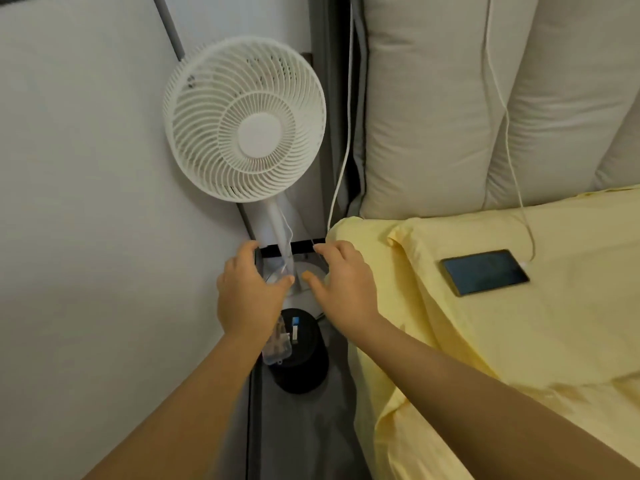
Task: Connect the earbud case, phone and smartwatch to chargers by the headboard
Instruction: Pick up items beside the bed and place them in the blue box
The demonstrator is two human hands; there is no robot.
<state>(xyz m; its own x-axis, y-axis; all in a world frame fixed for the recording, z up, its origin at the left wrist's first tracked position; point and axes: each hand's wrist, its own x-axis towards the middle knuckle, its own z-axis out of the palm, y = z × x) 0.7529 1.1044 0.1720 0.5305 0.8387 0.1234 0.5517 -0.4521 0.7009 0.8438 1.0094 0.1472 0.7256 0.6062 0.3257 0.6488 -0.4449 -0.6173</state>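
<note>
My left hand (pixel 247 292) grips a smartwatch by its translucent strap (pixel 277 344). One end of the strap hangs below the hand and the other rises past the fan stem; the watch body is hidden in the hand. My right hand (pixel 341 282) hovers just to the right with fingers spread, holding nothing, over a white round part (pixel 306 268) in the gap beside the bed. A dark phone (pixel 485 271) lies on the yellow sheet (pixel 502 341) with a white cable (pixel 509 133) plugged into it. No earbud case is in view.
A white standing fan (pixel 244 119) leans at the wall (pixel 86 202). A black cylinder (pixel 301 368) stands in the narrow gap below my hands. A second white cable (pixel 346 133) hangs down beside the padded beige headboard (pixel 433 116).
</note>
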